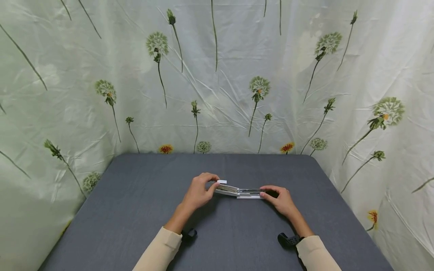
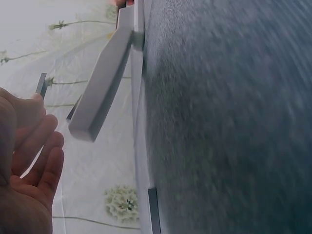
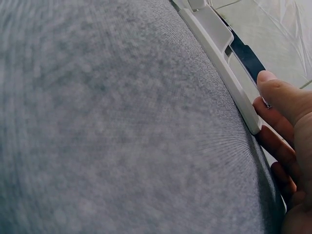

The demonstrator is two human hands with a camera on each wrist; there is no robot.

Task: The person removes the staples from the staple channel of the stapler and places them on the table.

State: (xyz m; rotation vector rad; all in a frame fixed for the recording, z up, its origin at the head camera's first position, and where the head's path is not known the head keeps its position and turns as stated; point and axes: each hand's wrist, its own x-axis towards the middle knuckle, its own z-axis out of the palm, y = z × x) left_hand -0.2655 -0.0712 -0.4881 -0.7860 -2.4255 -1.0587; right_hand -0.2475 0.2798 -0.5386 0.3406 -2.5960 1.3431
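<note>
A slim white hinged case point(image 1: 250, 197) lies unfolded on the table, its left half tilted up and thin metal pieces showing inside. My left hand point(image 1: 200, 191) is at the raised half and pinches a small flat piece point(image 1: 222, 181), pale in the head view and grey in the left wrist view. In that view the hand stands apart from the raised case half point(image 2: 100, 87). At the other end, the thumb and fingers of my right hand point(image 1: 283, 201) pinch the tip of a dark flat metal strip point(image 3: 247, 57), with fingers beside the white case's end.
A dark grey cloth covers the table point(image 1: 142, 210). Behind and at both sides hangs a pale curtain point(image 1: 223, 90) with dandelion prints. Black straps point(image 1: 288, 241) sit at the wrists, below beige sleeves.
</note>
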